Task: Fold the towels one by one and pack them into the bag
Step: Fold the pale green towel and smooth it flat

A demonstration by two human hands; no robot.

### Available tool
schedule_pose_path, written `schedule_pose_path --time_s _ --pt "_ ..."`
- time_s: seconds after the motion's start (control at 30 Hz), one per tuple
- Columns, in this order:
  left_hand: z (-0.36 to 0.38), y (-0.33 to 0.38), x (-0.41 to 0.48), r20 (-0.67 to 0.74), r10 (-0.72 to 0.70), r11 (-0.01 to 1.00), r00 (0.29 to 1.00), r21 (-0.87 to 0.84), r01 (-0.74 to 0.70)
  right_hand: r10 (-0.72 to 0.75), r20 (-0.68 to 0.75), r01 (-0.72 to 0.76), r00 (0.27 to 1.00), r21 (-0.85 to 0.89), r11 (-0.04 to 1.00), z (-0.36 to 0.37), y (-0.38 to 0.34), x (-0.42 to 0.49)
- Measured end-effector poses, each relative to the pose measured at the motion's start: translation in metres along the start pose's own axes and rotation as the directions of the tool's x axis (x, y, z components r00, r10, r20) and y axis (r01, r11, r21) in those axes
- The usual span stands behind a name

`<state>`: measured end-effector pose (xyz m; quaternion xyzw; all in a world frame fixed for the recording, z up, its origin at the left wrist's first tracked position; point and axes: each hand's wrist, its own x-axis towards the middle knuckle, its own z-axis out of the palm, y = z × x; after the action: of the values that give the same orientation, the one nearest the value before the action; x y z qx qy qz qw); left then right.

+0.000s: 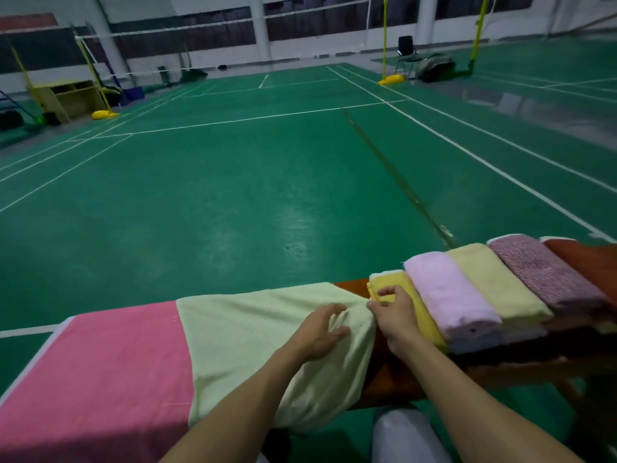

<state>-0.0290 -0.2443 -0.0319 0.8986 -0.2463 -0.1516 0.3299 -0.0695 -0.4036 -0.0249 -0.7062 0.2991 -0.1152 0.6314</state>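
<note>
A soft, fuzzy pale green towel [260, 332] lies flat on the brown wooden table [394, 382], and its near end hangs over the front. Beside it is a smooth pink cloth [100, 379], cut off at the picture's edge. The left hand [319, 332] curls its fingers and bunches the towel's right edge, and the right hand [395, 317] pinches that same edge just beside it. To the right, thick folded towels sit in a row, touching: a yellow towel [425, 324], a light pink towel [447, 295], a cream towel [494, 282], a speckled purple towel [541, 272] and a rust orange towel [592, 262], which is cut off.
</note>
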Motion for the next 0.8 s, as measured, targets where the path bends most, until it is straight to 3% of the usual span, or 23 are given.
schedule_pose_path --time_s 0.1,0.27,0.47,0.67,0.8 --pt "0.011 0.020 0.009 0.001 0.016 0.996 1.000 -0.087 -0.015 0.006 -0.006 -0.006 1.000 0.004 1.000 -0.016 -0.004 0.005" --pt "0.003 0.034 0.016 0.019 0.114 0.989 0.993 -0.097 -0.112 -0.030 0.232 0.036 0.972 -0.019 0.999 -0.009 -0.006 -0.011" --pt "-0.039 0.009 0.005 0.148 0.058 0.995 0.987 0.069 -0.069 -0.010 0.401 0.038 0.916 -0.061 0.997 0.026 0.000 -0.022" --pt "-0.067 -0.013 -0.018 0.207 -0.020 0.966 0.978 0.258 -0.035 0.043 0.482 0.021 0.875 -0.126 0.992 0.054 0.003 -0.036" --pt "-0.079 -0.028 -0.028 0.279 -0.048 0.955 0.959 0.293 -0.037 0.073 0.550 0.008 0.832 -0.143 0.990 0.067 0.003 -0.041"
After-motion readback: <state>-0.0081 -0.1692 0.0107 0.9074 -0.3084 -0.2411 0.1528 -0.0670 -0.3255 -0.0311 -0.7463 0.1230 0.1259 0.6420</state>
